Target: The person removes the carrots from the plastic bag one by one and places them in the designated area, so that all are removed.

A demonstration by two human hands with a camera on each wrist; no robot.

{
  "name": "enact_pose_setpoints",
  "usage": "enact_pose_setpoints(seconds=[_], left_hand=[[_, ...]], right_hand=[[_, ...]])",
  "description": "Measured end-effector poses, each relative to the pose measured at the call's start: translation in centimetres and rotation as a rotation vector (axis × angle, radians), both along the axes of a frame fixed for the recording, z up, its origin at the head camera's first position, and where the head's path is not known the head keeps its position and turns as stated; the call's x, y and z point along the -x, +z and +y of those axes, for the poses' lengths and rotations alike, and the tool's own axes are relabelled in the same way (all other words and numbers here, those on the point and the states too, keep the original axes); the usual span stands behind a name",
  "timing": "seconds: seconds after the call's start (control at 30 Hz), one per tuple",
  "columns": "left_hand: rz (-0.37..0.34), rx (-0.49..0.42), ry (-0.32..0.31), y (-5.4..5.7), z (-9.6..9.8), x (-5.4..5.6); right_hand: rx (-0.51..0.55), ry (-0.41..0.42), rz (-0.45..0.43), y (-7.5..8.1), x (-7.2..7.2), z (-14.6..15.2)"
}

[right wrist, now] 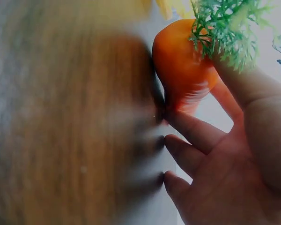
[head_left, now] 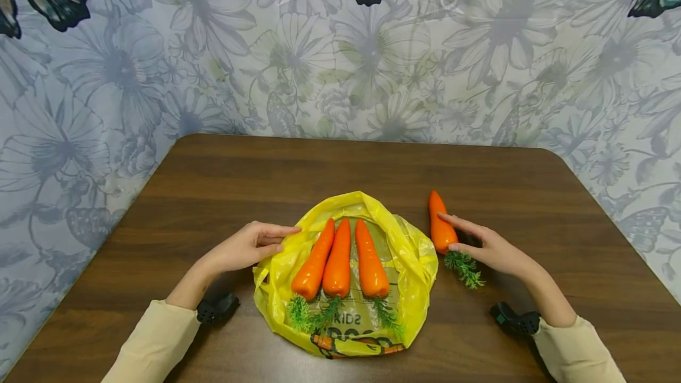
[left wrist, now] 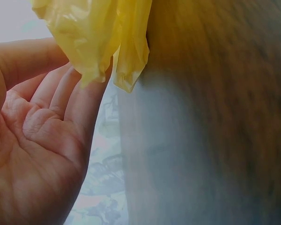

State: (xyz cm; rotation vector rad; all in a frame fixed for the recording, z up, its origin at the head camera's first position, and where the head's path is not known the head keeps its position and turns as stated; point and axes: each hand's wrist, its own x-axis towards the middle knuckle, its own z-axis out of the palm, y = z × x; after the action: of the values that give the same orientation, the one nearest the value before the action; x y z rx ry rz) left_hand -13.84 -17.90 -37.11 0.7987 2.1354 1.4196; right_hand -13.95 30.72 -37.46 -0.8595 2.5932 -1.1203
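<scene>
Beside the yellow bag (head_left: 418, 265), the right hand (head_left: 486, 244) partly hides a carrot (head_left: 438, 223).

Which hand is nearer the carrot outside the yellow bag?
The right. The right hand touches that carrot; the left hand is across the yellow bag from it, at the bag's opposite edge.

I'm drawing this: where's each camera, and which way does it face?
Head: on the head, facing forward and down at the bag; left grip, right grip, sleeves show.
Left wrist: worn there, facing bag; left grip shows.
Right wrist: worn there, facing carrot; right grip shows.
Head and right wrist share that carrot.
</scene>
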Motion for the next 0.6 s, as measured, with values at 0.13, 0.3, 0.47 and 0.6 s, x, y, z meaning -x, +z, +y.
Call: enact_pose_setpoints(seconds=[0.13, 0.3, 0.47, 0.6], left_hand=[[-0.008, 0.003, 0.004, 0.20, 0.07, -0.08], [-0.004, 0.006, 0.007, 0.32, 0.11, -0.15], [-0.012, -0.001, 0.009, 0.36, 0.14, -0.20], [-0.006, 0.002, 0.009, 0.46, 0.14, -0.25]], right_hand=[[0.002, 0.006, -0.007, 0.04, -0.01, 0.11], [0.033, 0.013, -0.032, -0.11, 0.15, 0.36], [0.030, -0.012, -0.057, -0.21, 0.28, 0.57], [0.020, -0.029, -0.056, -0.12, 0.33, 0.65]])
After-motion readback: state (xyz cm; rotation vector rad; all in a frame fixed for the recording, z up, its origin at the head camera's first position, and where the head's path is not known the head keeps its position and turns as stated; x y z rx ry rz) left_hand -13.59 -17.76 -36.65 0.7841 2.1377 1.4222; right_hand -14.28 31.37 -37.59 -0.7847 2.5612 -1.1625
